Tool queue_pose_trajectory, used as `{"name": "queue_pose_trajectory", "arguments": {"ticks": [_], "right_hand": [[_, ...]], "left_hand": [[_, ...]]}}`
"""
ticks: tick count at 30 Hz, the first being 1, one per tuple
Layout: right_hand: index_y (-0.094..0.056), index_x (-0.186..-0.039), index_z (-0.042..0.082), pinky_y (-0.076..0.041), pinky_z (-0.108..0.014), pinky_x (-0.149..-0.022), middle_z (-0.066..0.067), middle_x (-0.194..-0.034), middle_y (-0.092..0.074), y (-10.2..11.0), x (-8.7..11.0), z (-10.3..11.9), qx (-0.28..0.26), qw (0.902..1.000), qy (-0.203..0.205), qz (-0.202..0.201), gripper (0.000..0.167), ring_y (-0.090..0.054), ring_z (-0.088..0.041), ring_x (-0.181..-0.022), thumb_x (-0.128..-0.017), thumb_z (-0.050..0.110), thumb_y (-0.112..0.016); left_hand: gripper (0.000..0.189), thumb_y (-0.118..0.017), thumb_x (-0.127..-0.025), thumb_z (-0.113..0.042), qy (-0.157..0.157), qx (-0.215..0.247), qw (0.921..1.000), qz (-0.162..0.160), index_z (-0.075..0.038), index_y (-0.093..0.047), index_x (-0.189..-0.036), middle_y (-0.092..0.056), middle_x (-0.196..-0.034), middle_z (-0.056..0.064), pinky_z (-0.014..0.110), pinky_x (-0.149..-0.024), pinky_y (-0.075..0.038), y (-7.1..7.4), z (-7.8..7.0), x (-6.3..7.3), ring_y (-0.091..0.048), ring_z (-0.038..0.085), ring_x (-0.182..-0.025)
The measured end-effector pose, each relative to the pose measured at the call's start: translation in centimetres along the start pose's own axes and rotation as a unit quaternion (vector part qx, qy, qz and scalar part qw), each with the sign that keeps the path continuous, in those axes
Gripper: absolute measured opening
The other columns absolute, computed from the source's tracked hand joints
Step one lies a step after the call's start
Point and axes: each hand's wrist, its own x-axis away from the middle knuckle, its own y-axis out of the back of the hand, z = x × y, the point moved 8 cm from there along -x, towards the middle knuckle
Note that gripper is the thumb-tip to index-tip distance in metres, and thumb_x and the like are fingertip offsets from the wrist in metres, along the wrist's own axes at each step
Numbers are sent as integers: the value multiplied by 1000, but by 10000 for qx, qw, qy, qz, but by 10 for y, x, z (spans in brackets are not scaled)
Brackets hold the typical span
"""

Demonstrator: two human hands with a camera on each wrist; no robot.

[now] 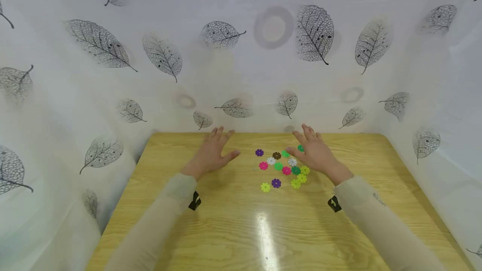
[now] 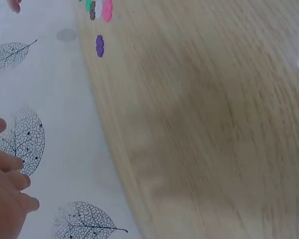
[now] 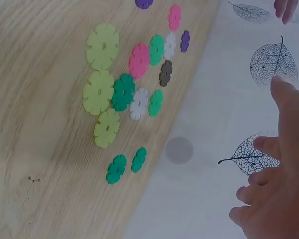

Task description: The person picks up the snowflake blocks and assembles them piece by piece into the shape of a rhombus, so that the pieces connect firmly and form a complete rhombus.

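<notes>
Flower-shaped plastic discs lie scattered flat at the table's far middle: yellow (image 1: 265,187), pink (image 1: 263,165), purple (image 1: 276,183), white (image 1: 271,161), brown (image 1: 276,155), light green (image 1: 278,166) and dark green (image 1: 296,170). Left of them hovers my left hand (image 1: 214,154), fingers spread, holding nothing. My right hand (image 1: 314,152) is over the right side of the group, its fingers spread and holding nothing; in the head view it partly covers a dark green disc. The right wrist view shows a row of yellow discs (image 3: 98,92) beside the others, with the right hand (image 3: 269,179) off to the side.
A wooden table (image 1: 226,229) spans the view, with a glare streak near its front. White curtain (image 1: 241,70) printed with dark leaves hangs behind it and at both sides. Dark wrist devices (image 1: 194,201) show beneath the sleeves.
</notes>
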Motion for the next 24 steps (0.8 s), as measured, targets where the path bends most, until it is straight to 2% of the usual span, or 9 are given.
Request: {"name": "queue_pose_trajectory", "arguments": {"ticks": [6, 12, 16, 18, 20, 24], "right_hand": [[-34, -163, 1, -21, -76, -124, -30, -172, -16, -5, 9, 6, -525, 9986, 10, -35, 79, -16, -58, -157, -107, 55, -53], [-45, -155, -3, -34, -69, -123, -30, -164, -39, -16, 17, 14, -920, 9956, 96, -126, 68, -38, -54, -150, -106, 40, -63], [-55, -148, -4, -45, -64, -117, -28, -152, -55, -26, 22, 17, -1168, 9928, 147, -208, 59, -52, -50, -141, -104, 33, -68], [-58, -145, -4, -51, -63, -112, -27, -146, -61, -33, 24, 19, -1253, 9917, 204, -187, 54, -59, -48, -134, -104, 29, -69], [-61, -142, -5, -56, -61, -107, -26, -142, -64, -40, 27, 21, -1319, 9907, 282, -149, 50, -64, -46, -127, -103, 25, -69], [-64, -138, -5, -61, -55, -99, -23, -132, -71, -53, 32, 22, -1384, 9895, 391, -105, 45, -70, -40, -116, -102, 22, -71]], "left_hand": [[80, -53, -106, -60, -189, 646, 9977, -4, -15, -30, -167, -29, -171, 21, 64, -128, -29, -10, -11, -2, -28, 45, -158], [68, -63, -106, -42, -290, 1011, 9944, -82, -4, -44, -159, -49, -161, 16, 50, -126, -39, -29, -19, -5, -48, 37, -149], [57, -71, -103, -30, -439, 1219, 9912, -286, 0, -56, -149, -64, -146, 19, 48, -113, -55, -44, -21, -8, -65, 38, -132], [51, -72, -101, -23, -453, 1482, 9874, -318, 2, -60, -145, -69, -137, 22, 50, -105, -60, -51, -22, -8, -70, 38, -121], [48, -73, -101, -19, -404, 1754, 9832, -289, 2, -62, -142, -72, -130, 23, 49, -97, -64, -57, -23, -8, -73, 36, -112], [44, -73, -100, -15, -222, 2061, 9781, -181, 1, -65, -139, -75, -118, 18, 43, -92, -65, -69, -25, -9, -73, 28, -102]]}}
